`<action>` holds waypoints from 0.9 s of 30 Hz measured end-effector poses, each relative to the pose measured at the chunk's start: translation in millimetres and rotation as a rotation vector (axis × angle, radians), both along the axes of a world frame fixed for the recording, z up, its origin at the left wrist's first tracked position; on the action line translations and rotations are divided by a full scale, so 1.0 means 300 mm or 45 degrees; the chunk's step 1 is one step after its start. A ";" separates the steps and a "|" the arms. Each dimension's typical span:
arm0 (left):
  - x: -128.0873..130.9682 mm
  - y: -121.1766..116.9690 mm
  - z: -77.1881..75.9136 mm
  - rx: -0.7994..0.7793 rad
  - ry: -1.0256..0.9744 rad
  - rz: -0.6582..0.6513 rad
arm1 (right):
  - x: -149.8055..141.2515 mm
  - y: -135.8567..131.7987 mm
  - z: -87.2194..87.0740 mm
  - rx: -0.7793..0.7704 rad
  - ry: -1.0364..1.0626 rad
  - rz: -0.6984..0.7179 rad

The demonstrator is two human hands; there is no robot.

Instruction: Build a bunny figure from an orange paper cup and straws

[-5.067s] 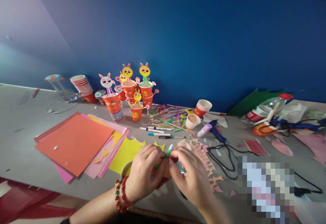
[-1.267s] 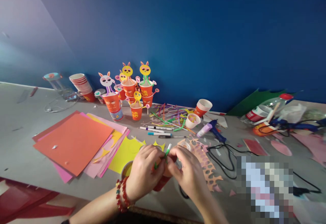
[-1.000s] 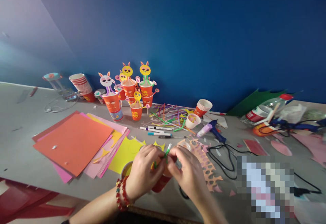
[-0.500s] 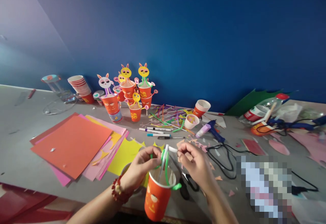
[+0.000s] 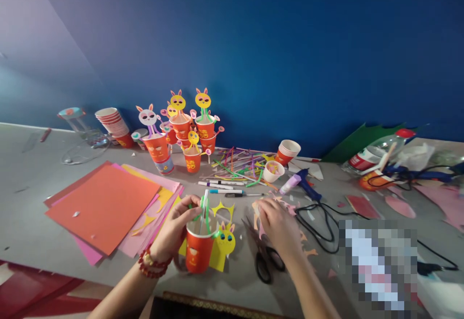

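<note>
My left hand is closed on green straws that stand in an orange paper cup. A whitish strip sticks up among the straws. My right hand is apart from the cup, low over pink paper scraps. Its fingers are pressed together, and whatever they pinch is hidden. Between the hands, black scissors lie on the table, beside my right hand. A yellow paper rabbit head with drawn eyes shows just right of the cup, above yellow paper.
Coloured paper sheets are stacked on the left. Finished-looking rabbit cups stand at the back. Loose straws, markers, a glue stick and a blue glue gun with its black cord lie beyond my hands.
The cup and my left hand have moved left, and the cup is lower against the table. My right hand has drawn away from the white strip toward the pink scraps. The rabbit head has come into view.
</note>
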State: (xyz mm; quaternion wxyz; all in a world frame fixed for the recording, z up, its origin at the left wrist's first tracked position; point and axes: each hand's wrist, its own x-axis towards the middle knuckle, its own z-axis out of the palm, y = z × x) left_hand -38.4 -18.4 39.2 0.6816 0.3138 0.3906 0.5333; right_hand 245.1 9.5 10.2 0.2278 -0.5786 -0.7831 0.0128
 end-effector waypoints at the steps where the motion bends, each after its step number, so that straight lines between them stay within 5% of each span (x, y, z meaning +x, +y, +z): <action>1: -0.002 0.002 -0.003 0.003 0.015 0.005 | -0.011 -0.015 -0.007 -0.027 -0.019 0.022; 9: 0.012 -0.002 -0.028 0.086 0.175 0.012 | -0.055 -0.127 -0.077 0.065 0.070 0.100; 15: 0.013 -0.002 -0.037 0.137 0.227 0.032 | -0.049 -0.160 -0.063 0.025 0.092 0.041; 27: 0.015 -0.006 -0.041 0.173 0.283 0.069 | -0.204 -0.191 -0.096 -0.119 0.156 0.046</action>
